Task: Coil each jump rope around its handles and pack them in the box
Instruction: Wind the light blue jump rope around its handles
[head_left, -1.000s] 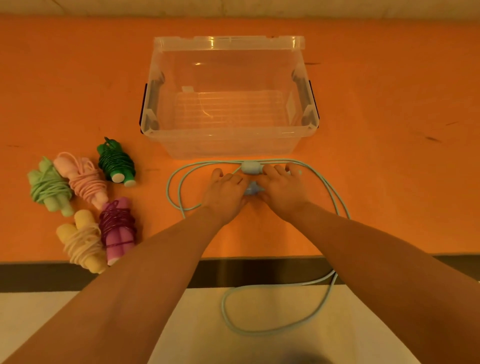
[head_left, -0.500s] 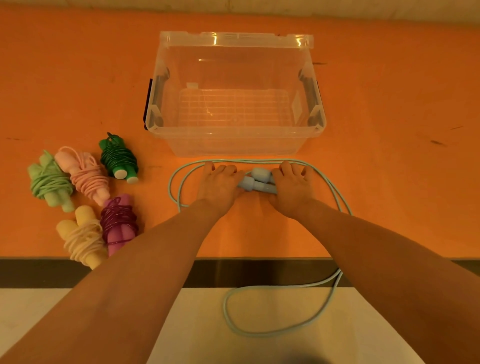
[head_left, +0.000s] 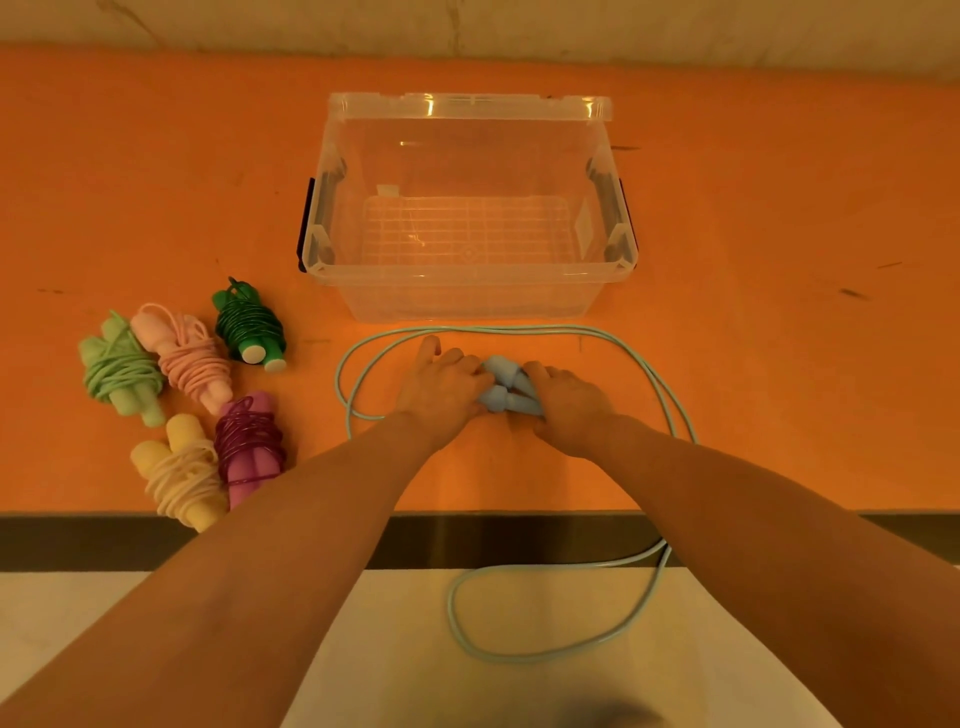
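Jump ropes: 5 coiled (head_left: 179, 402), 1 loose (head_left: 613, 332) | box (head_left: 467, 280): 1 | left hand (head_left: 441, 387), right hand (head_left: 569, 402) grip both clamped on handles (head_left: 506, 389) (blue)

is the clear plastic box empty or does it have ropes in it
Empty. The clear plastic box shows only its bare ribbed floor; the five coiled jump ropes lie outside on the orange table.

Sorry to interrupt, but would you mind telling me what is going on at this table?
A person is bundling jump ropes for packing. Both the left hand and right hand grip the light blue handles, laid side by side on the orange table. The blue rope lies uncoiled, looping off the table edge. Five coiled ropes sit to the left, and nothing is in the clear box yet.
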